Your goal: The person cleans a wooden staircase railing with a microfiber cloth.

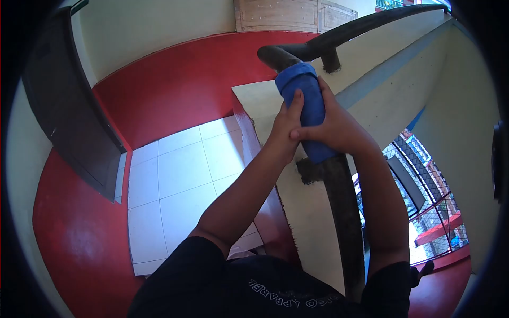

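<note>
A blue sleeve (313,108) sits around a dark handrail (344,228), between one and two o'clock from the centre of view. Both hands are clamped on it: the left hand (282,127) presses its left side, thumb pointing up along it, while the right hand (342,127) wraps its right side, thumb crossing the front to meet the left hand. A bracket (313,170) is just beside the sleeve's lower end; the rail's bend (275,57) is close above its cuffed upper end, toward twelve.

If the grip slackens or the palms pull unevenly, the sleeve could twist or slip down the sloping rail. It could catch on the bracket below, or bunch at the bend if pushed upward. Fingers could also scrape the rough-looking wall ledge (313,222) there.

At six o'clock, a dark shirt (222,289) carries pale outlined lettering, upside down: "APPAREL" reads, but the word beside it is only partly legible. No brand or label shows on the sleeve.
</note>
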The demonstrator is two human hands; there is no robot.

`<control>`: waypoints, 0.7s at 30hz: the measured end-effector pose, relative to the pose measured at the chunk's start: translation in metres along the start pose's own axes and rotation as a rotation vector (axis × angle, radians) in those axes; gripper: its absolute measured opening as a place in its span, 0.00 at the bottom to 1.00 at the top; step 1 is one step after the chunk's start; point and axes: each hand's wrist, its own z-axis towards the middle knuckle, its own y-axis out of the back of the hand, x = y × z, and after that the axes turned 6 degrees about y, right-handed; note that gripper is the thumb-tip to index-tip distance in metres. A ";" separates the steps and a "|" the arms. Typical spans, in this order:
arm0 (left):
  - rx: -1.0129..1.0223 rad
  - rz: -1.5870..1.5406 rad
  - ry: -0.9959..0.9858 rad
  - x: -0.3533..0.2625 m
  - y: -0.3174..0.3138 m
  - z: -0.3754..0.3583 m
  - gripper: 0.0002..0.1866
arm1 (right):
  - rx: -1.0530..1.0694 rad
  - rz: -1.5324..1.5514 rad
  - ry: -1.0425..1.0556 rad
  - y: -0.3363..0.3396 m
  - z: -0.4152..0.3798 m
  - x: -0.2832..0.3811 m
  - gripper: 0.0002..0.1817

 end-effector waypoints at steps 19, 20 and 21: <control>0.104 0.658 -0.096 -0.001 0.034 -0.073 0.22 | -0.149 -0.570 -0.016 -0.024 -0.009 0.032 0.37; 0.149 0.821 -0.066 -0.008 0.034 -0.081 0.23 | -0.146 -0.623 0.002 -0.028 -0.023 0.033 0.37; 0.191 0.982 -0.034 -0.014 0.036 -0.087 0.23 | -0.140 -0.677 0.019 -0.031 -0.040 0.032 0.37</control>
